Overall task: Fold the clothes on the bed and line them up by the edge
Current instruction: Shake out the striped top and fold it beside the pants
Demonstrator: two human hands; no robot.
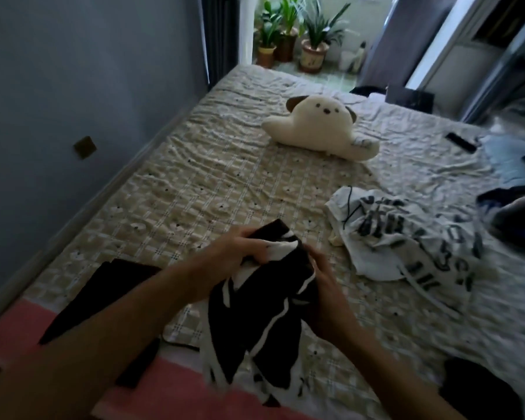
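Note:
A black garment with white stripes point(261, 325) hangs bunched above the bed point(194, 183). My left hand point(237, 253) grips its upper left part and my right hand point(322, 286) grips its right side, close together. The lower half of the garment dangles toward the near edge. A flat dark piece of clothing point(103, 298) lies at the near left by the pink edge point(15, 331). A crumpled white garment with dark lettering point(406, 241) lies to the right. Blue and dark clothes point(515, 207) are piled at the far right.
A cream plush toy point(319, 125) sits in the middle of the bed. Two dark slim objects point(461, 142) lie near the right side. A black item point(482, 389) is at the near right corner. A grey wall point(73, 86) runs along the left; potted plants point(300, 34) stand beyond.

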